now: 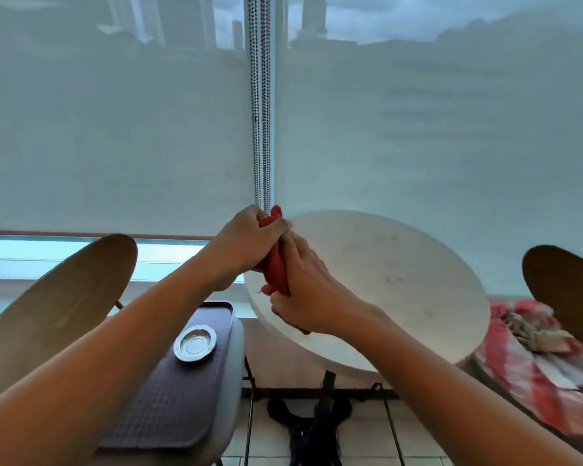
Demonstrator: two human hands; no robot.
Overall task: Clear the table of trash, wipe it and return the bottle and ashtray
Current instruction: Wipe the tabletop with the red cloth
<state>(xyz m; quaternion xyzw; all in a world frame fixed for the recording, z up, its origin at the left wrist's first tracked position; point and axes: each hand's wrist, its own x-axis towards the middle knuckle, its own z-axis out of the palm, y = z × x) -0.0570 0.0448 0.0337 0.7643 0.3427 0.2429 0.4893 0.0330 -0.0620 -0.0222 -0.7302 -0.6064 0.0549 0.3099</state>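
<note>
Both hands, left hand (246, 238) and right hand (308, 294), curl their fingers tight around a red cloth (278, 267) over the round table (401, 264), likely wringing it; the ashtray (195, 343) waits aside on a tray (169, 405).

The red cloth (276, 264) looks soft and matt, bunched into folds. The round table (401, 280) has a pale, smooth, stone-like top with faint dull marks. The ashtray (196, 344) is shiny metal with a polished rim. It sits on a dark tray (175, 398) with a fine woven, matt texture. Both chair backs (64, 297) are smooth brown wood with a low sheen. The checked fabric (535, 364) past the table's right edge is woven cloth.
</note>
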